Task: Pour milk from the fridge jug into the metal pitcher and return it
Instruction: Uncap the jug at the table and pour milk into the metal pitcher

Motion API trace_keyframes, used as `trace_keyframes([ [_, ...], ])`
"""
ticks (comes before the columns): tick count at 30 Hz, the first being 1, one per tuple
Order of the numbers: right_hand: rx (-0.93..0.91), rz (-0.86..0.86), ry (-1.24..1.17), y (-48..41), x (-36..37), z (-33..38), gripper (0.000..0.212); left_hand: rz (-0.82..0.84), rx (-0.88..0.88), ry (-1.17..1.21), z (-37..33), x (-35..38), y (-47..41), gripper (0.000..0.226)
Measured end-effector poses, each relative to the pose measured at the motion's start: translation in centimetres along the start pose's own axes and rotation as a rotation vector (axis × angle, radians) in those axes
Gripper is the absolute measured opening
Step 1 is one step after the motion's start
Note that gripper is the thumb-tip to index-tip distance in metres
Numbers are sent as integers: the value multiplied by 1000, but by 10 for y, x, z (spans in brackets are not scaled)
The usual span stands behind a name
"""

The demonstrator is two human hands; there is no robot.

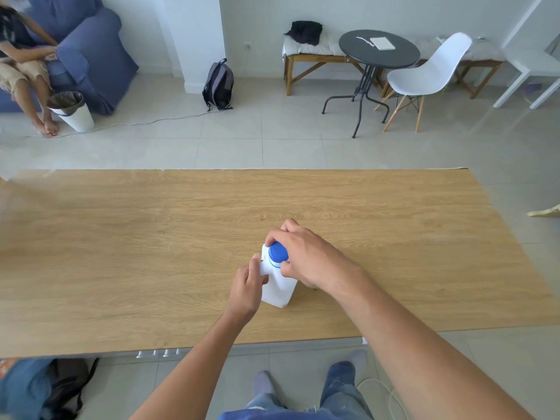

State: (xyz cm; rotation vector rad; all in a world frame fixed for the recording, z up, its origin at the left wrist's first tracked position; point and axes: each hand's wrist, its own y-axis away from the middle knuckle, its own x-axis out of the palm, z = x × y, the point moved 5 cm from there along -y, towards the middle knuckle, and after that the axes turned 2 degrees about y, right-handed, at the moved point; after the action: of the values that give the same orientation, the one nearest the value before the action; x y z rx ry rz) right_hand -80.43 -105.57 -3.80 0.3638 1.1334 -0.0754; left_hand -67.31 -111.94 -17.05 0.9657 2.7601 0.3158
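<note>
Working the blue cap (278, 252) on top of the white milk jug (280, 283), upright on the wooden table (121, 237), nearer the front edge than the far one. Right hand (306, 259) draped over the jug's top, fingertips closed around the cap's rim. Left hand (247, 289) just left of the jug, fingers curled shut on its handle side, bracing.

Looks like a cap-turning step; opening or closing, cannot tell from a single glance. Best done with the jug's base kept flat on the table, left grip firm but not squeezing, since thin plastic walls probably flex and could push milk up at the neck. Twist from the fingertips, cap kept level, no tilt of the jug.

Jug itself: opaque white plastic, squarish body, moulded handle towards the left hand, broad blue screw cap with a pale band below it. Milk level not readable through the wall.

No metal pitcher anywhere on the table around the jug. Beyond the table's far edge, tiled floor, then a round black side table (378, 48) and a white chair (430, 71).
</note>
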Motion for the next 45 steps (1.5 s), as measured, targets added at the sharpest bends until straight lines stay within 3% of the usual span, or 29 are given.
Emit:
trace_keyframes([
  [4, 63, -121, -153, 3, -16, -29, 40, -23, -16, -30, -3, 0, 1, 53],
  [10, 336, -293, -238, 9, 0, -116, 39, -59, -69, -2, 1, 0, 1, 46],
  [14, 550, -291, -193, 19, 39, -170, 52, -59, -91, -23, 2, 2, 0, 50],
  [19, 753, -210, -146, 37, 92, -216, 38, -42, -119, -36, 7, 5, 0, 51],
  [26, 769, 10, -94, 50, 162, -226, 36, -32, -173, -107, 6, 6, 2, 54],
  [38, 729, 70, -150, 38, 186, -215, 51, -64, -161, -146, -7, 7, 6, 43],
  [40, 723, 11, -201, 37, 177, -211, 46, -65, -159, -133, -7, 8, 6, 43],
  [43, 697, -174, -289, 39, 162, -198, 23, -79, -167, -121, -6, 7, 6, 46],
  [45, 707, -245, -397, 42, 160, -188, 26, -86, -170, -116, -4, 6, 5, 48],
])
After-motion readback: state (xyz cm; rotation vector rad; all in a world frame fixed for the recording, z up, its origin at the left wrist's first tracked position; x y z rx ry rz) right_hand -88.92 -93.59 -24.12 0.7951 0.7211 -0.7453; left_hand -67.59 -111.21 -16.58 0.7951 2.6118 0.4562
